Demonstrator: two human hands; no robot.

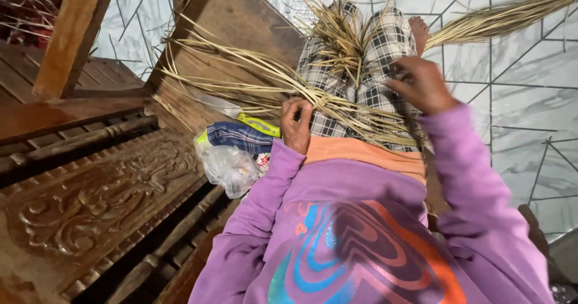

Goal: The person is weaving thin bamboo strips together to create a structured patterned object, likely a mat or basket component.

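A bundle of long pale dried fibre strips [253, 78] lies across my lap, over checked black-and-white trousers [385, 45]. My left hand [296, 123] is closed on the strips where they gather at my left thigh. My right hand [423, 86] rests on my right thigh, fingers bent, pinching strips that run down to the right. A loose tuft of strips [340, 30] stands up between my knees. I wear a purple sweatshirt with a colourful print.
I sit on a carved dark wooden bench [90, 207]. A clear plastic bag [226, 168], a striped blue cloth [241, 135] and a yellow-green object [259, 124] lie on the seat at my left. More strips [500, 18] lie on the pale tiled floor [524, 99].
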